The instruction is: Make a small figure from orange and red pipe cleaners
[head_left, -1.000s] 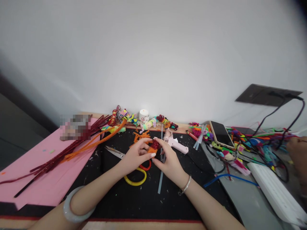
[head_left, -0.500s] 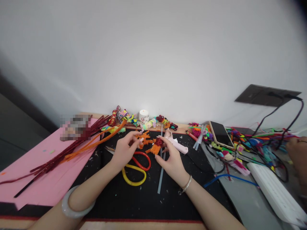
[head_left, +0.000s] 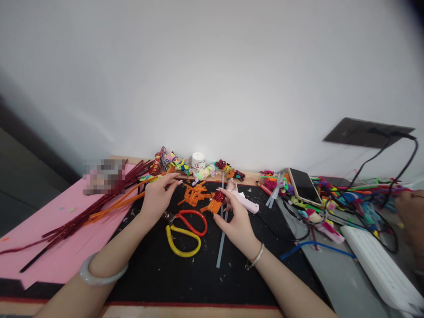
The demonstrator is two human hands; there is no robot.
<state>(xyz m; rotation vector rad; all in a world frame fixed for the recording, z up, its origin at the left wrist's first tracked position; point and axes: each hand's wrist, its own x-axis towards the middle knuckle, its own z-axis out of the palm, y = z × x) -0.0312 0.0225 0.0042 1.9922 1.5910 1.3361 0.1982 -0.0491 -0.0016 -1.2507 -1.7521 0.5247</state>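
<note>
My right hand holds a small craft piece of dark red tinsel with orange pipe-cleaner ends, pinched at its side. Left of it lies a loose pile of short cut orange pipe-cleaner pieces. My left hand hovers left of the pile, thumb and forefinger apart, with nothing visible between them. Below it rest scissors with one red and one yellow handle; their blades are hidden by the left hand and wrist. Clear glue sticks lie beside my right hand, and a pale pink glue gun is just behind it.
Dark red tinsel stems and long orange pipe cleaners lie on pink sheets. Finished figures and a white jar line the wall. At right are a phone, a power strip, cables and another person's hand.
My left hand has moved left, away from the pile of short orange pieces, uncovering it. My right hand stays in place with the red and orange craft piece.
</note>
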